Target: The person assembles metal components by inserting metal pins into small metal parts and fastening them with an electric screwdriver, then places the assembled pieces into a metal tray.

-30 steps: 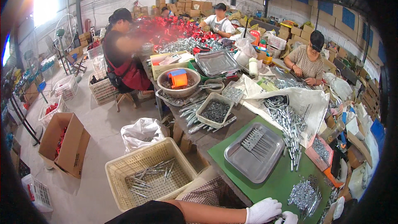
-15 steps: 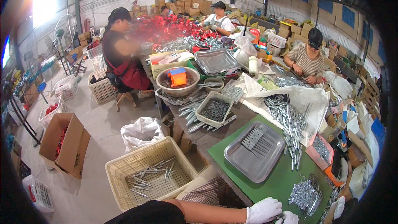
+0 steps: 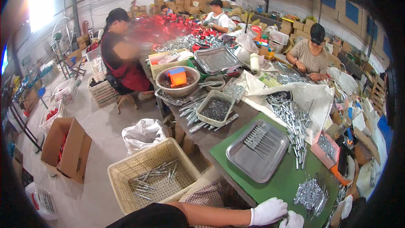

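My left hand (image 3: 269,211), in a white knit glove, is at the lower edge of the green board (image 3: 219,145), its fingers curled in toward my right hand. My right hand (image 3: 292,220), gloved too, nearly touches it with closed fingers, partly cut off by the frame. A small metallic glint shows between them; what they hold is too small to make out. Just right of my hands is a heap of small silver metal parts (image 3: 310,192) with thin rods beside it. Beyond lies a grey metal tray (image 3: 270,166) with a row of slim metal rods in it.
Silver metal tubes (image 3: 291,116) spill from a white sack. A pink-orange bin (image 3: 325,147) stands at the right. Left are a cream plastic basket (image 3: 126,173), a white sack (image 3: 143,133) and a cardboard box (image 3: 69,147). Co-workers sit around the table.
My view has shifted slightly, so the table sits a little higher and further left. My hands stay close together, and more of my right hand shows now.
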A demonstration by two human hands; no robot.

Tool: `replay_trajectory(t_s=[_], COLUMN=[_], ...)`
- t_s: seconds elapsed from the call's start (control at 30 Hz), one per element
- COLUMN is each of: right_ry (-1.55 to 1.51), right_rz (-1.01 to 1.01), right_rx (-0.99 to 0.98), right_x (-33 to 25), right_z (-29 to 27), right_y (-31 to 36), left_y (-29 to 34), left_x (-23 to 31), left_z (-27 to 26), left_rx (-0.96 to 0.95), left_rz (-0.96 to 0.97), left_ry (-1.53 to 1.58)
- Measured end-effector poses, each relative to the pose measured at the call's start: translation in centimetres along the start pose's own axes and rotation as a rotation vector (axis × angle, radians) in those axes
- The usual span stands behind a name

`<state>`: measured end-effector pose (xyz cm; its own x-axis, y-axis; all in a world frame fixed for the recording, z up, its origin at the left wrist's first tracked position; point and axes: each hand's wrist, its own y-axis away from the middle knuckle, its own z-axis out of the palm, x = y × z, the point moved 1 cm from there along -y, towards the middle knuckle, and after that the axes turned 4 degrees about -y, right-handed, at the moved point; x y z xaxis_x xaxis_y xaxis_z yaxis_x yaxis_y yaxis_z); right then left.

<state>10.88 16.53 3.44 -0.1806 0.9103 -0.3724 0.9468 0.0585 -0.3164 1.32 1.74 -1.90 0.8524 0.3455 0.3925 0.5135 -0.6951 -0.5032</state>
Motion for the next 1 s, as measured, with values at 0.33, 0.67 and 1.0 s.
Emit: replay_trajectory(t_s=[0.33,0.67,1.0], right_ry=[0.233,0.639,0.753], right_rz=[-0.086,0.618,0.623], right_rx=[0.16,0.396,0.408], right_x=[-1.4,12.6,15.4], right_z=[1.4,-4.7,-7.1], right_y=[0.7,7.3,8.9], left_y=[0.5,-0.8,-0.4], left_x=[-0.1,0.0,0.2], left_z=[-1.5,-2.7,-2.5], left_rx=[0.01,0.043,0.059], left_rz=[0.008,0.055,0.04], left_ry=[0.005,0.049,0.044])
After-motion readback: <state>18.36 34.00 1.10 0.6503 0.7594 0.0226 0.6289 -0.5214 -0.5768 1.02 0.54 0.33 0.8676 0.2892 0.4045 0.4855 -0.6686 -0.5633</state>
